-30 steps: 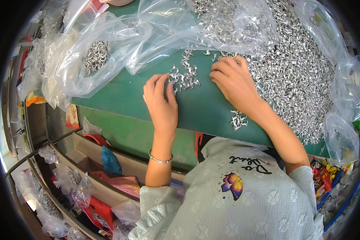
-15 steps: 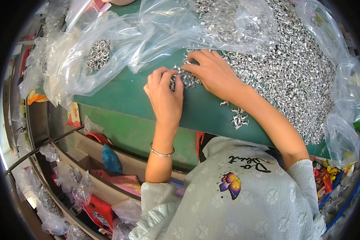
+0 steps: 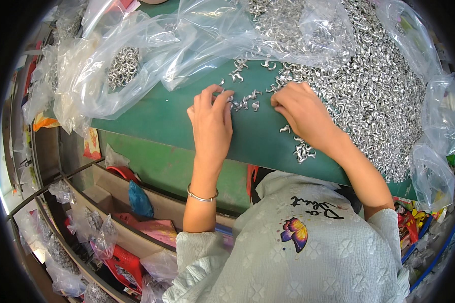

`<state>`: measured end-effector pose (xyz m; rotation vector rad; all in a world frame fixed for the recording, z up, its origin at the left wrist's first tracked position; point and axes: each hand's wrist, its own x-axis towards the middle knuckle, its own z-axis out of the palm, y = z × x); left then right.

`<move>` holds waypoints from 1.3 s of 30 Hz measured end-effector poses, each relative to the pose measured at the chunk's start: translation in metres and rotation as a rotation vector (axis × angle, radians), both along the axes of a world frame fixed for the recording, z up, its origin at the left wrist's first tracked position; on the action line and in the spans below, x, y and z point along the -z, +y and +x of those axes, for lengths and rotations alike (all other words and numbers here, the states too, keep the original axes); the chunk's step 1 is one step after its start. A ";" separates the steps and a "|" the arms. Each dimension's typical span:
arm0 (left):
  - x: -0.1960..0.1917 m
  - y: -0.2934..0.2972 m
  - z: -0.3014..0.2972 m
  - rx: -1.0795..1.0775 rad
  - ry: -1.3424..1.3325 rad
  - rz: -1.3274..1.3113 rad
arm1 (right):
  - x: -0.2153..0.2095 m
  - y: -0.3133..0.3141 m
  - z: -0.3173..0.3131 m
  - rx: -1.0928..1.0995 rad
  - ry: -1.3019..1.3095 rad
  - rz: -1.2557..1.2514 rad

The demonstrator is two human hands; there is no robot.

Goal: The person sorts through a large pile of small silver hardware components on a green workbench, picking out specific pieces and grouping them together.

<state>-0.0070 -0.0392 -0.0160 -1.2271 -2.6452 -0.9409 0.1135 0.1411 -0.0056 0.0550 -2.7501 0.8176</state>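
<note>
We're holding left hand (image 3: 211, 121) and right hand (image 3: 304, 110) narrow, contents hidden. Careless sweeping could be scattering metal pieces (image 3: 245, 103) between.

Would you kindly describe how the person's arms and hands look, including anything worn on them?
The left hand and right hand are ungloved. A thin, silvery bangle circles the left wrist only. Loose, textured, pale grey-green sleeves end around the elbows, leaving the forearms uncovered.

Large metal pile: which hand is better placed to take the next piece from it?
Right, I'd judge: the right hand is at the metal pile's left edge, while the left hand is farther off, by some loose pieces.
</note>
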 end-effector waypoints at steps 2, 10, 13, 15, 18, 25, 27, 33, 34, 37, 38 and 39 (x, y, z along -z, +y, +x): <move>0.002 -0.001 -0.002 0.008 -0.002 0.010 | -0.018 -0.008 0.014 0.050 -0.099 -0.042; 0.010 0.004 -0.012 -0.034 -0.112 0.175 | -0.011 -0.009 -0.010 0.004 -0.003 -0.068; -0.009 0.014 -0.003 -0.145 -0.246 0.265 | 0.000 -0.016 -0.042 -0.018 0.124 -0.039; -0.008 0.012 -0.002 -0.127 -0.225 0.285 | 0.008 -0.021 -0.045 -0.072 0.034 0.018; -0.003 0.000 0.000 -0.150 -0.180 0.321 | 0.000 -0.012 -0.029 -0.115 -0.086 -0.036; -0.008 -0.001 0.062 0.063 -0.315 0.257 | 0.018 -0.019 -0.073 -0.054 0.186 -0.050; 0.001 0.003 0.076 0.110 -0.299 0.257 | 0.020 -0.020 -0.078 -0.082 0.129 0.037; 0.002 -0.005 0.073 0.085 -0.303 0.311 | -0.006 0.002 -0.030 -0.060 -0.095 -0.184; 0.001 -0.008 0.061 0.017 -0.286 0.290 | -0.013 0.004 -0.018 -0.088 -0.137 -0.236; 0.003 -0.009 0.020 -0.182 -0.053 0.158 | -0.020 0.005 -0.004 -0.187 -0.297 -0.215; 0.006 -0.007 0.010 -0.215 -0.028 0.122 | -0.021 0.006 -0.003 -0.222 -0.353 -0.175; 0.006 -0.003 0.004 -0.238 0.006 0.072 | -0.021 0.004 -0.009 -0.121 -0.295 -0.187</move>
